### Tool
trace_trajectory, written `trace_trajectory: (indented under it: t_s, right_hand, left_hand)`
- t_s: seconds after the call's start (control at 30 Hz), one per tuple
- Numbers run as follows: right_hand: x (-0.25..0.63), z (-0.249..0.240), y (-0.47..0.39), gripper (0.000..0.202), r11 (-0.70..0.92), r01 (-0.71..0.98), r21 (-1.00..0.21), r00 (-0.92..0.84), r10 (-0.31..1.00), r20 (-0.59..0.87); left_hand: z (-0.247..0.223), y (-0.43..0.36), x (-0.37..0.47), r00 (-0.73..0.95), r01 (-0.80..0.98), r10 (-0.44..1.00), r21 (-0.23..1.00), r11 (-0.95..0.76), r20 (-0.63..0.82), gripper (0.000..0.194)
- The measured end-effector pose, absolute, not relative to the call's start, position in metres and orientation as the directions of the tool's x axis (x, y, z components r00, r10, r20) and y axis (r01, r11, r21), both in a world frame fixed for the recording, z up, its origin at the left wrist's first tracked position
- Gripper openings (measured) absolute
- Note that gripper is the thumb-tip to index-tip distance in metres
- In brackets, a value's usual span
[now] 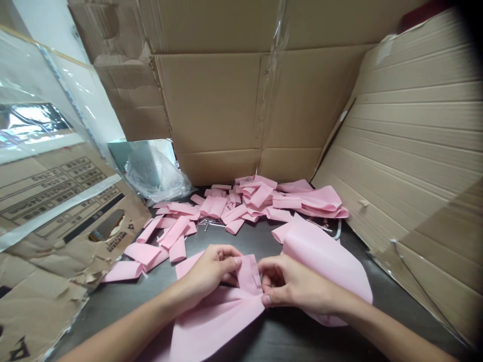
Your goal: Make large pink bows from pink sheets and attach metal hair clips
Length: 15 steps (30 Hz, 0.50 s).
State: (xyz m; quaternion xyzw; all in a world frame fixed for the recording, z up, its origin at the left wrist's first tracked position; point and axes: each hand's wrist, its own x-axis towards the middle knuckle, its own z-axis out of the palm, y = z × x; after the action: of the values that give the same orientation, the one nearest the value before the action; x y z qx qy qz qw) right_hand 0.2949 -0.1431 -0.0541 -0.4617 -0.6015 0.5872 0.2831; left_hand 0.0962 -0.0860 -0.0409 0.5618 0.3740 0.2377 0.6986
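Observation:
A large pink sheet (pixel 219 327), of fabric or soft foam, lies gathered into folds in front of me. Across its gathered middle sits a short pink strip (pixel 247 271). My left hand (pixel 213 266) pinches the strip's left side between thumb and fingers. From the right, my right hand (pixel 292 281) is closed with thumb and curled fingers at the strip's edge and the gathered folds. Behind my right hand rests a wide, rounded pink piece (pixel 328 261); whether it joins the sheet is hidden. The fingertips partly cover the strip's ends.
Many short folded pink strips (pixel 217 206) are heaped across the back and left of the dark table (pixel 287 337). Larger folded pink pieces (pixel 320 201) lie at the back right. Cardboard walls (pixel 211 100) enclose the table. A clear plastic bag (pixel 158 176) sits at the back left.

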Motion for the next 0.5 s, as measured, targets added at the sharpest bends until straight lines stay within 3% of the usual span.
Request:
trace_trajectory:
  t_s: [0.1, 0.33, 0.43, 0.5]
  right_hand:
    - [0.2955, -0.0523, -0.1418, 0.012, -0.063, 0.305, -0.950, -0.418, 0.887, -0.193]
    - [0.2965, -0.0530, -0.1433, 0.009, -0.016, 0.343, -0.939, -0.416, 0.894, -0.167]
    - [0.2972, -0.0547, -0.1433, 0.012, -0.012, 0.363, -0.932, -0.396, 0.903, -0.166]
    - [0.2976, -0.0548, -0.1428, 0.015, -0.017, 0.358, -0.934, -0.379, 0.911, -0.162]
  left_hand:
    - [-0.0398, -0.0869, 0.0955, 0.637, 0.062, 0.735, 0.965, 0.253, -0.234, 0.033]
    - [-0.0424, -0.0865, 0.0952, 0.660, 0.067, 0.718, 0.969, 0.238, -0.222, 0.030]
    - [-0.0436, -0.0877, 0.0948, 0.622, 0.169, 0.763, 0.982, 0.089, -0.176, 0.027]
    - [-0.0417, -0.0897, 0.0936, 0.574, 0.293, 0.816, 0.948, -0.126, -0.069, 0.022]
